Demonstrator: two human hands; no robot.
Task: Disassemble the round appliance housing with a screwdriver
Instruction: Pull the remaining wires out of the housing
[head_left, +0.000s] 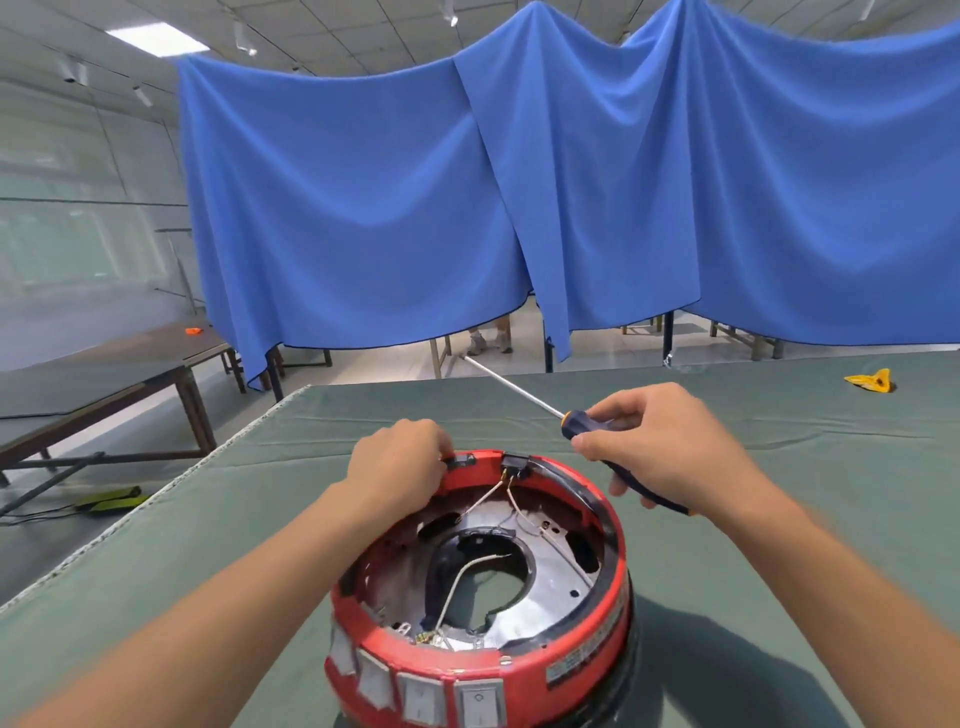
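Note:
A round red appliance housing stands upside down on the green table cover, its open underside showing a metal plate, white wires and black clips on the far rim. My left hand grips the far left rim beside a black clip. My right hand holds a screwdriver by its dark blue and orange handle, just beyond the far right rim. The long silver shaft points up and away to the left, off the housing.
A yellow object lies on the table at the far right. Blue cloths hang behind the table's far edge. A dark wooden table stands to the left, with cables and green items on the floor beneath.

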